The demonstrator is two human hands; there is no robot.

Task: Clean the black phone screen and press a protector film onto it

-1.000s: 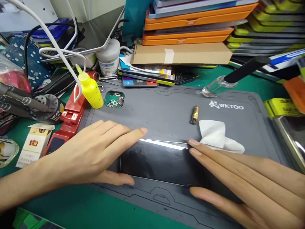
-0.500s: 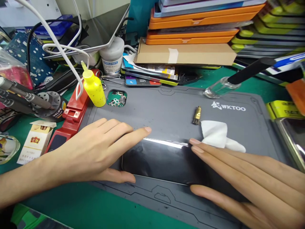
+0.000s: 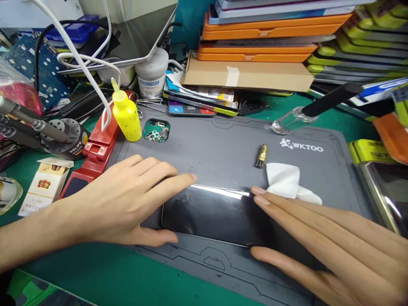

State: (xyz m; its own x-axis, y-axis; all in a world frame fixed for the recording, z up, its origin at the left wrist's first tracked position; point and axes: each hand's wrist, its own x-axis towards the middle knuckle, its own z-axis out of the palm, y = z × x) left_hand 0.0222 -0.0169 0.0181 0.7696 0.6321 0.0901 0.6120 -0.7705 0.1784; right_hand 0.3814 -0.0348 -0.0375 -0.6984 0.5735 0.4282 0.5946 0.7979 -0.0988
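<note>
A black phone (image 3: 210,214) lies screen up on a grey work mat (image 3: 223,148). My left hand (image 3: 127,199) rests on the phone's left end, fingers stretched along its far edge and thumb at its near edge. My right hand (image 3: 318,238) lies flat over the phone's right end, fingers stretched out, thumb against the near edge. Neither hand lifts the phone. A crumpled white wipe (image 3: 288,182) sits just beyond my right fingertips. A small brass brush head (image 3: 261,155) lies on the mat behind it.
A yellow squeeze bottle (image 3: 126,118), a red tool (image 3: 95,153) and a tray hole of small parts (image 3: 155,131) sit at the mat's left. A cigarette pack (image 3: 43,187), soldering tools (image 3: 38,129), a glass bottle (image 3: 291,120), stacked orange cases (image 3: 264,32) and a cardboard box (image 3: 247,74) ring the mat.
The view has shifted slightly. Both hands stay on the phone's ends in almost the same pose.
</note>
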